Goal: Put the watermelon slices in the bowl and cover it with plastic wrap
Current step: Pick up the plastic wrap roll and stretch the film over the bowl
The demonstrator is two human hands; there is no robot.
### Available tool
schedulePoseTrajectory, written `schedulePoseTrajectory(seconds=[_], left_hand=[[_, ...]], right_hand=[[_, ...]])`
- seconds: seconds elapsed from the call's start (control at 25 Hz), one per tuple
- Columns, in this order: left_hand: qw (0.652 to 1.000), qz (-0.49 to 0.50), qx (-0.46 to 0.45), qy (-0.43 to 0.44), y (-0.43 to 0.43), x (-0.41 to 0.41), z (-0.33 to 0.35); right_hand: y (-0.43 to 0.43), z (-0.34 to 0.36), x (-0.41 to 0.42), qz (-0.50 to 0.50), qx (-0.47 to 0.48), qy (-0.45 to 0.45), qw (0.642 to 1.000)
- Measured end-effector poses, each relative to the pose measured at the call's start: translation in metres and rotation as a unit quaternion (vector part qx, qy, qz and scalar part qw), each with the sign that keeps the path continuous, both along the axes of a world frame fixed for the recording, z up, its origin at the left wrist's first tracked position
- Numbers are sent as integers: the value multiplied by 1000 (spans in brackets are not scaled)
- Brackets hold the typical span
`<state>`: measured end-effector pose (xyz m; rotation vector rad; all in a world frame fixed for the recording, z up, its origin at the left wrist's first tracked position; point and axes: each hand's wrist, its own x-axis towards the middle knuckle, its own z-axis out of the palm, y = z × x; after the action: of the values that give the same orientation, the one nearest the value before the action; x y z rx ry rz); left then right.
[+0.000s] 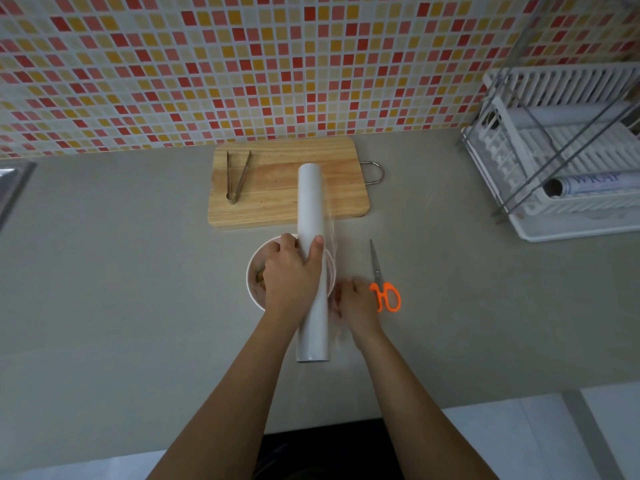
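Note:
A white bowl (252,275) stands on the grey counter, mostly hidden under my hands; pinkish watermelon pieces (260,279) show inside it. Over the bowl I hold a long white roll of plastic wrap (311,209), pointing away from me. My left hand (292,271) grips the roll's middle from above. My right hand (356,299) sits just right of the bowl, fingers closed on the loose edge of clear film (330,230) pulled from the roll.
A wooden cutting board (277,188) with metal tongs (237,176) lies behind the bowl. Orange-handled scissors (382,282) lie right of my right hand. A white dish rack (568,161) holding another wrap roll (588,185) stands at the far right. The tiled wall is behind.

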<state>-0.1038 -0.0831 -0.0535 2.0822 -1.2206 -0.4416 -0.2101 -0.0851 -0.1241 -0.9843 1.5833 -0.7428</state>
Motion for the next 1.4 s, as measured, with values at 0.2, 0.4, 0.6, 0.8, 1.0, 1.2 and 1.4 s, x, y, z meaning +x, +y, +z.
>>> schedulePoseTrajectory(seconds=[0.2, 0.4, 0.6, 0.8, 1.0, 1.2, 1.4], left_hand=[[1000, -9, 7, 6, 5, -2, -1], [1000, -11, 8, -9, 6, -2, 2], [988, 10, 42, 146, 7, 9, 6], [994, 20, 30, 106, 8, 2, 9], [999, -5, 23, 43, 15, -8, 4], [998, 3, 28, 48, 22, -11, 0], [999, 5, 23, 38, 28, -14, 1]], right_hand=[[-41, 28, 6, 82, 18, -31, 996], [-47, 26, 14, 30, 12, -68, 997], [-46, 19, 11, 28, -68, -71, 995], [-50, 19, 4, 35, -37, -108, 993], [-93, 49, 15, 6, 106, -252, 962], [-117, 66, 2, 40, 91, -264, 959], [-113, 44, 1, 2, 122, -249, 961]])
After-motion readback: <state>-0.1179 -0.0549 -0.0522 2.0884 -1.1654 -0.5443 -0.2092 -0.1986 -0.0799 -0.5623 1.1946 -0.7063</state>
